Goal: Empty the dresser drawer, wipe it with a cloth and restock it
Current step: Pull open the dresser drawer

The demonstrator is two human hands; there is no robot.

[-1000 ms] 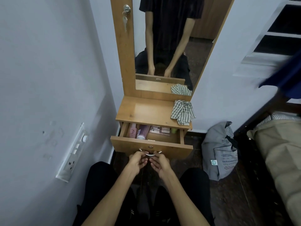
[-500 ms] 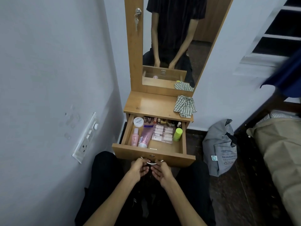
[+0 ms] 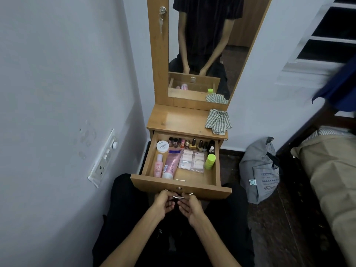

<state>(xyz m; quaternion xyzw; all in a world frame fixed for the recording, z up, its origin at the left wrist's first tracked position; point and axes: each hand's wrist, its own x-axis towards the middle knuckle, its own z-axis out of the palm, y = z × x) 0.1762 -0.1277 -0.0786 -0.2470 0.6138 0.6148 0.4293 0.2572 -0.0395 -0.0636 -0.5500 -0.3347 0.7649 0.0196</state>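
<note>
The dresser (image 3: 185,120) stands against the wall, its drawer (image 3: 181,186) pulled out toward the person, long axis running front to back. A striped cloth (image 3: 218,121) lies crumpled on the top's right edge. Both hands, left (image 3: 163,204) and right (image 3: 189,206), curl their fingers round the metal handle (image 3: 179,196).

The room is dim and evenly lit, with a cool grey-blue cast on the walls (image 3: 57,74). Light seems to fall from above and behind the camera, leaving only soft shadows: one under the dresser top (image 3: 179,120) along the back edge of the drawer (image 3: 181,186), another in the corner beside the dresser. The mirror (image 3: 204,45) shows faint smears but no strong glare. Wide-angle distortion bends the walls and the shelving at the right edge, where a dark blue shape (image 3: 339,89) is motion-blurred. The centre is fairly sharp.
</note>
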